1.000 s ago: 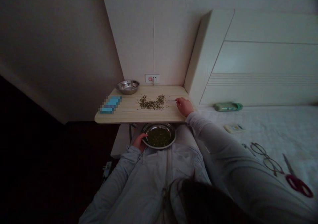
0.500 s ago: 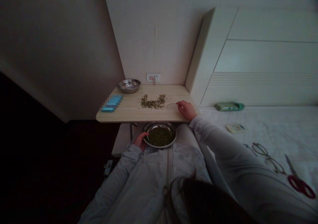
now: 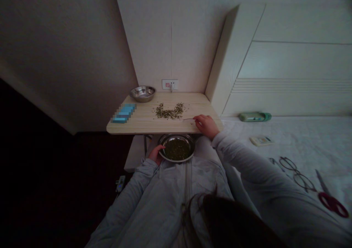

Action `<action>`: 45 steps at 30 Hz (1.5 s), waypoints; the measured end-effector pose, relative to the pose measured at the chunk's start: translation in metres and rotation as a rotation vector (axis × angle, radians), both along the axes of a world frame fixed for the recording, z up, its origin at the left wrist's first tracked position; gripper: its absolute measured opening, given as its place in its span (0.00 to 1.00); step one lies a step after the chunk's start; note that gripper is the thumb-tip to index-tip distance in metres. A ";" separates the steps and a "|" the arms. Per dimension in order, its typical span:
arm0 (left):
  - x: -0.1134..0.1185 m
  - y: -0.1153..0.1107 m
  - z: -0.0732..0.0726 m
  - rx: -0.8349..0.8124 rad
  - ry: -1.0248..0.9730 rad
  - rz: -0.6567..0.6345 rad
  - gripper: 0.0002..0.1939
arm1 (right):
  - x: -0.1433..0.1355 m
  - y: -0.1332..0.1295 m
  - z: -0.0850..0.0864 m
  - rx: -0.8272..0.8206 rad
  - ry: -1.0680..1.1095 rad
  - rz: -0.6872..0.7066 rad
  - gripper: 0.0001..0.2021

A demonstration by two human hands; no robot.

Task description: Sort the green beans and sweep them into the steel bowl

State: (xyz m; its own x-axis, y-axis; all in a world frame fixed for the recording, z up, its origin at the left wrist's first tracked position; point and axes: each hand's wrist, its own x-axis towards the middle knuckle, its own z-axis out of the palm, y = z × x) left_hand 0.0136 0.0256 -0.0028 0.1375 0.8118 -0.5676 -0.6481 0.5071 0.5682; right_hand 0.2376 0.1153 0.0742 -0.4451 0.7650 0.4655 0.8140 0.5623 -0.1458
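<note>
My left hand [image 3: 156, 154] grips the left rim of a steel bowl [image 3: 190, 157], thumb inside, fingers hidden beneath. This bowl rests on my lap against the table's front edge and holds many small green beans [image 3: 176, 149]. My right hand [image 3: 206, 126] is over the table's front right part, fingertips closed on a thin, pale, curved utensil [image 3: 188, 120]; its exact kind is too faint to tell. It points left, close to the tabletop. Just beyond its tip lie loose green beans [image 3: 168, 113], scattered in a rough U shape on the light wooden table [image 3: 143, 126].
A second steel bowl [image 3: 143, 94] stands at the table's back left, with a blurred blue object [image 3: 123, 113] before it. Behind is a wall socket [image 3: 170, 84]. On the bed to the right lie a green bottle [image 3: 254, 117], eyeglasses [image 3: 297, 173] and red-handled scissors [image 3: 333, 204].
My right hand has shifted slightly toward the table's front edge with the utensil, whose tip is lower and a little farther from the beans. My left hand keeps its grip on the bowl.
</note>
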 end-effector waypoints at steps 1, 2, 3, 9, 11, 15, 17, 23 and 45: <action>0.000 0.000 0.001 -0.004 0.001 -0.002 0.16 | 0.000 -0.001 0.000 -0.002 0.020 0.004 0.12; 0.001 -0.001 0.001 -0.006 0.002 -0.005 0.16 | 0.001 -0.002 0.000 -0.005 0.050 0.005 0.12; 0.002 0.000 0.001 -0.003 0.004 -0.009 0.16 | 0.002 -0.003 0.001 -0.009 0.092 0.000 0.12; 0.013 0.010 0.000 0.024 0.005 -0.162 0.16 | 0.023 -0.003 0.006 -0.124 0.444 -0.131 0.12; 0.021 0.015 -0.001 0.019 -0.010 -0.231 0.17 | 0.033 -0.005 0.008 -0.195 0.502 -0.179 0.12; 0.038 0.023 -0.001 0.041 -0.111 -0.335 0.18 | 0.051 -0.008 0.004 -0.301 0.579 -0.241 0.12; 0.047 0.024 0.000 0.060 -0.148 -0.360 0.18 | 0.055 -0.012 0.000 -0.333 0.591 -0.262 0.11; 0.058 0.024 0.002 0.058 -0.134 -0.374 0.18 | 0.041 -0.033 -0.005 -0.488 0.636 -0.095 0.11; 0.016 0.014 0.005 -0.054 -0.019 -0.142 0.18 | -0.004 0.040 -0.013 -0.380 0.661 -0.234 0.13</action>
